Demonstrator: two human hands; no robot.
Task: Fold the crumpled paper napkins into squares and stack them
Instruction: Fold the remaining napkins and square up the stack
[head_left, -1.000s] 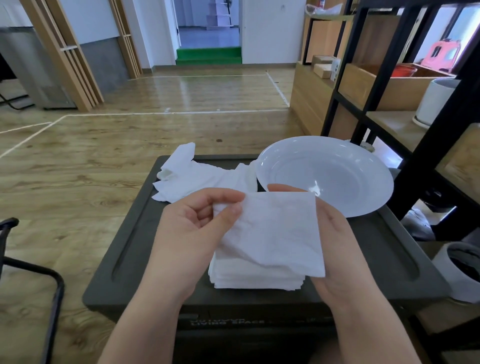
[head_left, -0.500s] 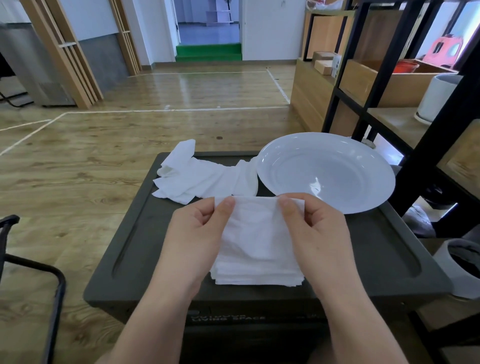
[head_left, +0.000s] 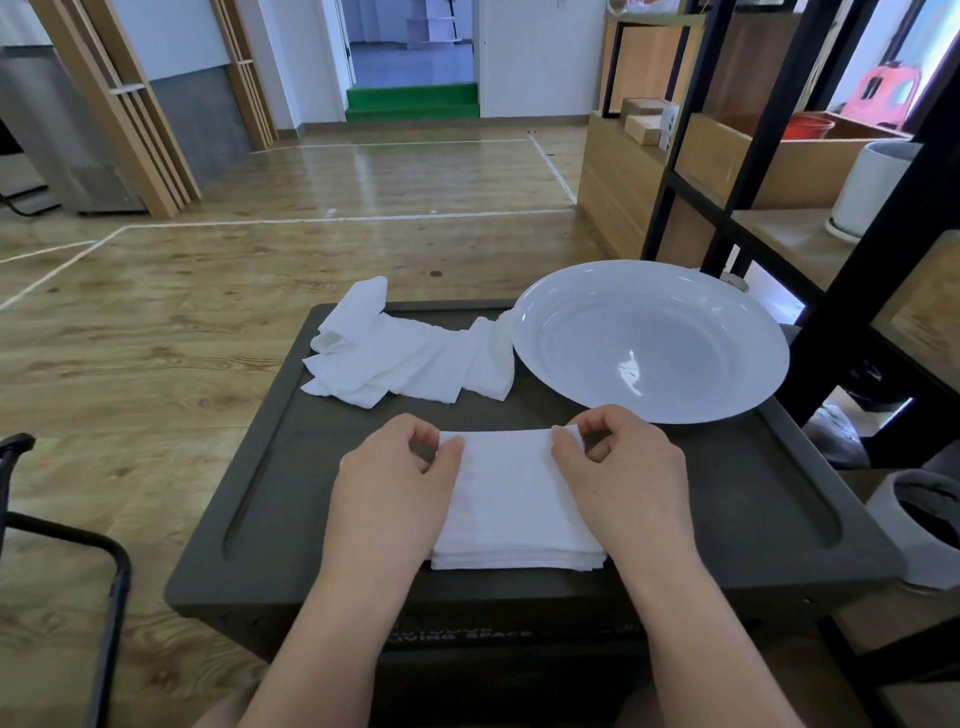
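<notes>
A folded white napkin (head_left: 506, 483) lies on top of a stack of folded napkins (head_left: 519, 560) near the front of the dark box lid (head_left: 727, 499). My left hand (head_left: 389, 478) pinches the napkin's far left corner with thumb and fingers. My right hand (head_left: 623, 467) pinches its far right corner. Both palms lie along the stack's sides. A loose heap of crumpled white napkins (head_left: 400, 358) lies at the lid's far left.
A large white plate (head_left: 649, 338) sits at the lid's far right, just beyond my right hand. A black shelf frame (head_left: 857, 291) stands to the right, a grey bin (head_left: 924, 525) below it. A black chair frame (head_left: 104, 571) is at the left.
The napkin, held up in the air a second ago, has been folded smaller and lowered onto the stack. Both hands moved down and forward with it.
</notes>
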